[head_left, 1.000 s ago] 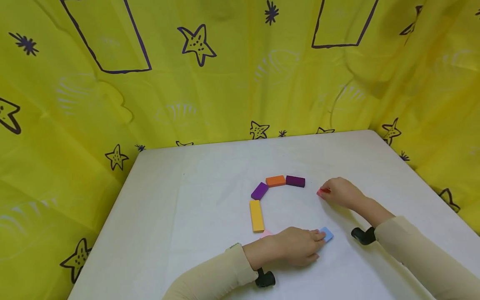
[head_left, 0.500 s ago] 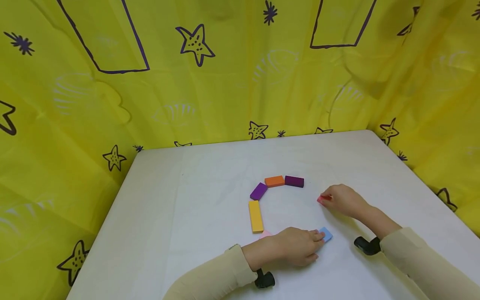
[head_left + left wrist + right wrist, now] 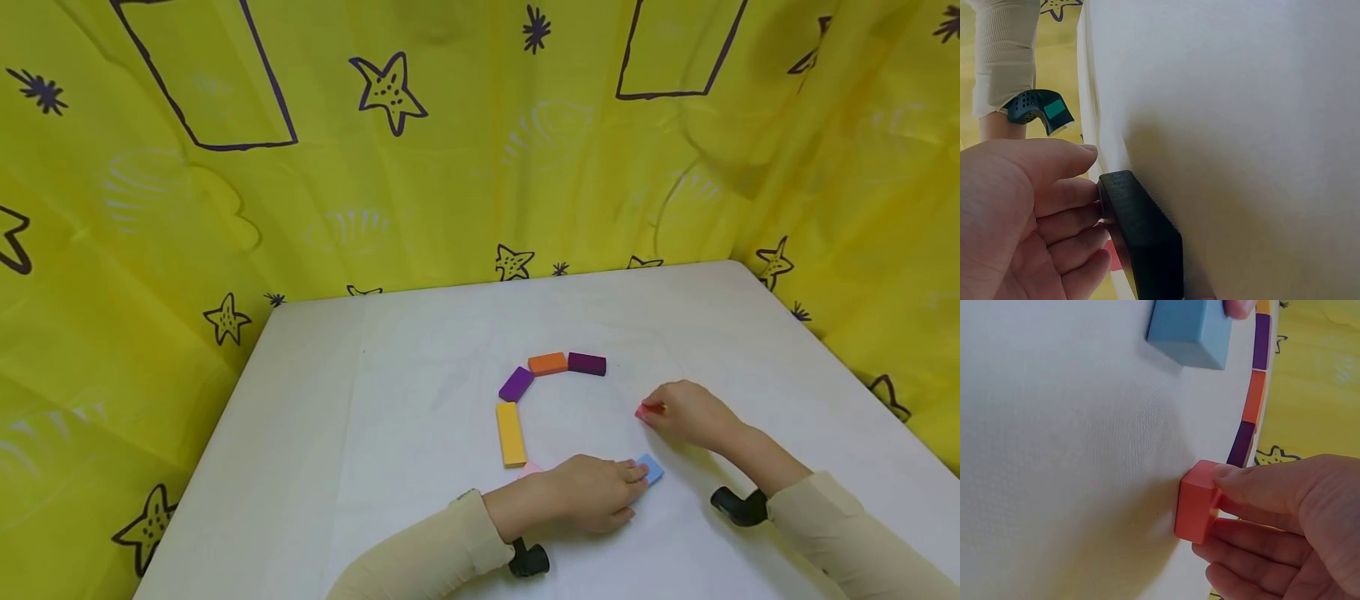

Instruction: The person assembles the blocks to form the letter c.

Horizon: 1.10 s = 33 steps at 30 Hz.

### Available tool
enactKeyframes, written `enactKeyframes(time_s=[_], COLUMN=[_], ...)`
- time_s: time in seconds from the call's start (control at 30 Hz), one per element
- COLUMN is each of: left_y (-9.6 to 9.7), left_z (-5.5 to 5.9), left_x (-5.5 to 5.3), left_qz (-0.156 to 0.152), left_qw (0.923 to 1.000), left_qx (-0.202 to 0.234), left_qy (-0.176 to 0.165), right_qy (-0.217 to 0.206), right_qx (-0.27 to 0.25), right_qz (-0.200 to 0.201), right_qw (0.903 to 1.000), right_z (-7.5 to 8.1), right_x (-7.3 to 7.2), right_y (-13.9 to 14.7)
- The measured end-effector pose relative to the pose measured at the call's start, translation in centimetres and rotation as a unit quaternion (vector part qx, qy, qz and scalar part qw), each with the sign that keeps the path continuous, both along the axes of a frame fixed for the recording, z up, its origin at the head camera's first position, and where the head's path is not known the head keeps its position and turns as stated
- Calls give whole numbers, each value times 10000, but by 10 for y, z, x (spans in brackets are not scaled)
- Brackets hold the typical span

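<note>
My left hand [image 3: 591, 493] lies over the table with its fingers stretched onto a light blue block [image 3: 651, 469]. In the left wrist view, its fingertips touch a block [image 3: 1144, 237] that looks dark in the shade, and the thumb is apart from it. To the right, my right hand [image 3: 690, 414] pinches a small red block [image 3: 1197, 500] between thumb and fingers, close to the tabletop. Whether the red block touches the cloth, I cannot tell. A pink block [image 3: 529, 470] is partly hidden behind the left wrist.
A curved row on the white table [image 3: 390, 400] holds a yellow block [image 3: 512, 435], a purple block [image 3: 517, 384], an orange block [image 3: 548, 364] and a dark purple block [image 3: 587, 364]. A yellow patterned curtain [image 3: 450, 183] hangs behind and at both sides.
My right hand has moved toward me with the red block, closer to the blue block. The left hand has stayed in place on the blue block.
</note>
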<state>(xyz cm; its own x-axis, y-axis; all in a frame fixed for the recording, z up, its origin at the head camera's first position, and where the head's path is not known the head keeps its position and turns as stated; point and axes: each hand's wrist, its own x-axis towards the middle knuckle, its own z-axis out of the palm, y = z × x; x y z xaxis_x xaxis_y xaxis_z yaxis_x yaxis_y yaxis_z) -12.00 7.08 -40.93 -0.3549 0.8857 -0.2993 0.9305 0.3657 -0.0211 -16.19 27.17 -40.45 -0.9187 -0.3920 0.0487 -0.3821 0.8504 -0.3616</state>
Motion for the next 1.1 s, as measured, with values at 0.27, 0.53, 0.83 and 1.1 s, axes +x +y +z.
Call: enactKeyframes(time_s=[0.27,0.53,0.83,1.1], left_y=[1,2,2,1], left_z=[-4,-5,-3,-3], left_x=[2,2,-2,-1], left_qz=[26,31,93,43], left_qw=[10000,9999,9999,10000], left_qx=[-23,-52,-47,2], left_qy=[-40,84,-31,57], right_qy=[18,166,176,82], right_qx=[-76,-159,-140,-214], right_qz=[-39,81,209,271], right_qw=[10000,9997,9995,9994], right_z=[-3,-2,0,1], right_x=[13,21,29,35], right_y=[-2,-4,-2,-4])
